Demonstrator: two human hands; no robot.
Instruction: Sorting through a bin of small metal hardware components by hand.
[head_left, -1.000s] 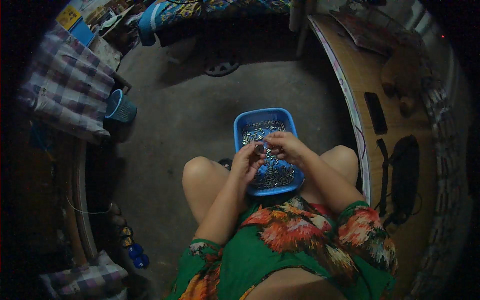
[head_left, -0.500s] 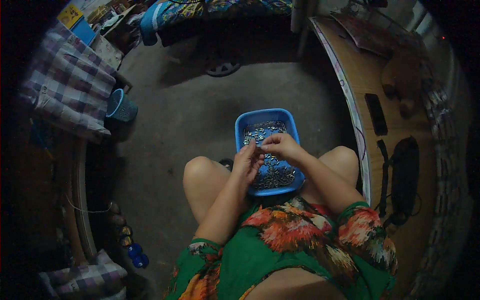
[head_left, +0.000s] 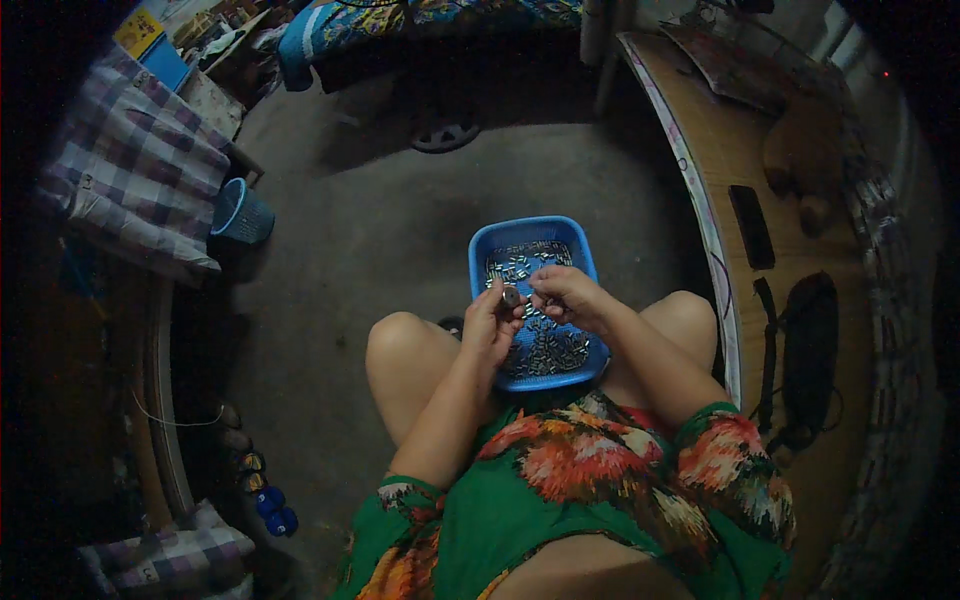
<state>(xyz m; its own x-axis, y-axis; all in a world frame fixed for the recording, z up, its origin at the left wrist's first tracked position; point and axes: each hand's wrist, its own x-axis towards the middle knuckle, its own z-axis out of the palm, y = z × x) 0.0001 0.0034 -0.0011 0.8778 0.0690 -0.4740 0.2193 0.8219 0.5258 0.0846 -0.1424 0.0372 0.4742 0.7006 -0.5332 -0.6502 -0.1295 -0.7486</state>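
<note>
A blue plastic basket (head_left: 532, 222) rests at my lap between my knees. Small shiny metal cylinders (head_left: 555, 350) lie heaped at its near end, and more metal pieces (head_left: 516, 268) are spread at its far end. Over the middle of the basket, my left hand (head_left: 487, 327) is closed on a small round metal piece with a dark centre (head_left: 511, 297). Just beside it on the right, my right hand (head_left: 572, 297) has its thumb and forefinger pinched together. Whatever sits in that pinch is too small to make out.
To the right runs a wooden bench (head_left: 700, 110) bearing a dark phone-like slab (head_left: 752, 228) and a black bag-like object (head_left: 808, 340). A blue mesh bin (head_left: 243, 212) stands at left beside checked cloth (head_left: 150, 160). Blue balls (head_left: 275, 510) sit lower left.
My right hand has drawn slightly away to the right from my left. The round metal piece in my left hand now shows its end face.
</note>
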